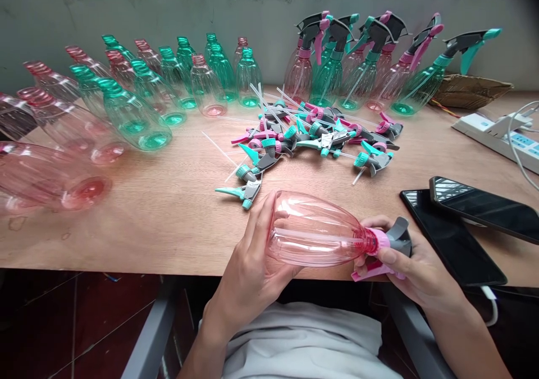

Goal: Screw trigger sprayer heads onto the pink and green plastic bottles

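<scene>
A clear pink bottle lies sideways in the air over the table's front edge, its neck pointing right. Fingers of my left hand wrap round its base. At the neck, my right hand grips a grey and pink trigger spray head, whose tube runs inside the bottle. The collar sits at the bottle's mouth; how tightly it is seated I cannot tell. Beyond the bottle is a pile of loose spray heads in grey, pink and turquoise with thin clear tubes.
Several open pink and green bottles stand at the left and back. Bottles fitted with spray heads line the wall at the back right. Two phones, a power strip and a brown cardboard piece occupy the right side.
</scene>
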{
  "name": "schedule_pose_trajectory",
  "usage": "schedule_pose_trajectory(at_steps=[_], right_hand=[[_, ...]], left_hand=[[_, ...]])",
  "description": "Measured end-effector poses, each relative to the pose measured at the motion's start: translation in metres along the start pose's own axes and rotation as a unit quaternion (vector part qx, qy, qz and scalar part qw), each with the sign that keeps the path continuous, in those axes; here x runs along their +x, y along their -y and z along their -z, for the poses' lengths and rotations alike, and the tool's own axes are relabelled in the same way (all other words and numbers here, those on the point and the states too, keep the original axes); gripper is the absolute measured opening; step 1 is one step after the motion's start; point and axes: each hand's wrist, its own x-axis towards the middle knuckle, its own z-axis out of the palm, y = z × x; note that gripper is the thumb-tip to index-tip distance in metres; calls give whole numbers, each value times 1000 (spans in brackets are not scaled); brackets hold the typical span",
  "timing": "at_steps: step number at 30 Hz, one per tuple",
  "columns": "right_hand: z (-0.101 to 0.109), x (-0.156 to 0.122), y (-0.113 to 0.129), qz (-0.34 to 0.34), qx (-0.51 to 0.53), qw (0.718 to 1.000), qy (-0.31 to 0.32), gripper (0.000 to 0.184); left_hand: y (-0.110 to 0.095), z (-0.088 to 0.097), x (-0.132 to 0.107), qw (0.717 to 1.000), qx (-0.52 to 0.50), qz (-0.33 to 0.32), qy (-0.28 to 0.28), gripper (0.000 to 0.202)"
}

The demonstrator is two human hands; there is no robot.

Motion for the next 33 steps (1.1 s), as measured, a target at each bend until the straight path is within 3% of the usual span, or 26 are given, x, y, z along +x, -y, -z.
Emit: schedule_pose_trajectory(at_steps=[33], right_hand=[[0,1,1,-12,26,999,17,43]], left_hand=[[-1,1,0,999,-10,32,9,97]])
